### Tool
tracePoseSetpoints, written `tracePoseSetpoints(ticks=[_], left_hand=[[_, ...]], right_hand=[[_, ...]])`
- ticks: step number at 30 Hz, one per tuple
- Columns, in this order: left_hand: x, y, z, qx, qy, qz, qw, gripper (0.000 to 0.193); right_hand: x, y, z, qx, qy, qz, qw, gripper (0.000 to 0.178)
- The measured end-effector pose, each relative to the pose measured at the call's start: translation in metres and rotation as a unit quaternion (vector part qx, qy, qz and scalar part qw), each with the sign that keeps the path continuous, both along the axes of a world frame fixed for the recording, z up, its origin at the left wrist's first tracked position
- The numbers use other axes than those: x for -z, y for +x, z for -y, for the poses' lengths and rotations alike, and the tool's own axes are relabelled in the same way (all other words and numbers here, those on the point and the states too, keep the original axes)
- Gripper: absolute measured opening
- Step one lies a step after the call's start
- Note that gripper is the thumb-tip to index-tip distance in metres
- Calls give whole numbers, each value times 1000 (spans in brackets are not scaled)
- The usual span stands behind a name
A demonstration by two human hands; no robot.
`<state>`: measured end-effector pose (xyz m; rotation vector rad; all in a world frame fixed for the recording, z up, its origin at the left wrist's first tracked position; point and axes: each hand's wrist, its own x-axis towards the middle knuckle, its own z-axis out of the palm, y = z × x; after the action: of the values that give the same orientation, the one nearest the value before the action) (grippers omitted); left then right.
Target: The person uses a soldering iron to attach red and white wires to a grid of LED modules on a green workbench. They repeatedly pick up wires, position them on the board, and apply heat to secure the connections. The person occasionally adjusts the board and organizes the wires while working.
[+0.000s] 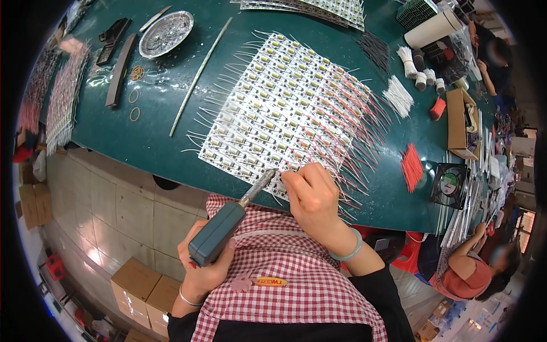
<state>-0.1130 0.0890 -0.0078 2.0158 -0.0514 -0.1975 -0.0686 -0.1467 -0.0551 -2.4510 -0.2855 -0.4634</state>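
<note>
Our left hand wraps around the teal handle of a soldering iron, fingers curled tight under the grip with the thumb side pressed on top, so the hand is clamped fully on the tool. From those fingers the iron runs up and to the right, its metal shaft ending at the near edge of the LED board, just beside our right fingertips. Our right hand rests on that same near edge, fingers bent and pinched together with the thumb tucked against the forefinger; they seem to nip something thin at the board, perhaps a wire, but we cannot tell what lies between them. The tip of the iron and the right fingertips are almost touching. The board spreads away from our fingers across the green table, a grid of white strips with yellow parts, white wires sticking out on its left side and red wires fanning off its right. Farther right of the right hand lies a bundle of red leads, and beyond it a small fan. Well beyond the left fingers, past the board, a long thin rod lies slanted, with a round metal dish at the far edge. A pale bangle circles our right wrist.
</note>
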Motion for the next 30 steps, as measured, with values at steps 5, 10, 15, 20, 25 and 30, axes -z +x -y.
tracePoseSetpoints(ticks=[5, 10, 15, 20, 25, 30], left_hand=[[2, 1, 1, 3, -5, 13, 1000, 19], [2, 0, 1, 8, 12, 32, 999, 17], [1, -2, 0, -6, -8, 4, 1000, 18], [-1, -8, -2, -57, -27, -28, 998, 24], [10, -12, -6, -68, -68, -16, 995, 34], [1, -10, -1, -123, -58, -100, 986, 29]], right_hand=[[-1, 1, 0, -1, -4, 0, 1000, 14], [-2, 0, 0, -2, -6, -8, 1000, 16], [-1, -1, 0, -4, -10, -8, 1000, 13], [-2, -1, 1, -5, -13, -8, 1000, 14], [-3, -2, 3, -2, 2, -14, 1000, 16], [-26, -12, 24, 50, 48, -1, 998, 13]])
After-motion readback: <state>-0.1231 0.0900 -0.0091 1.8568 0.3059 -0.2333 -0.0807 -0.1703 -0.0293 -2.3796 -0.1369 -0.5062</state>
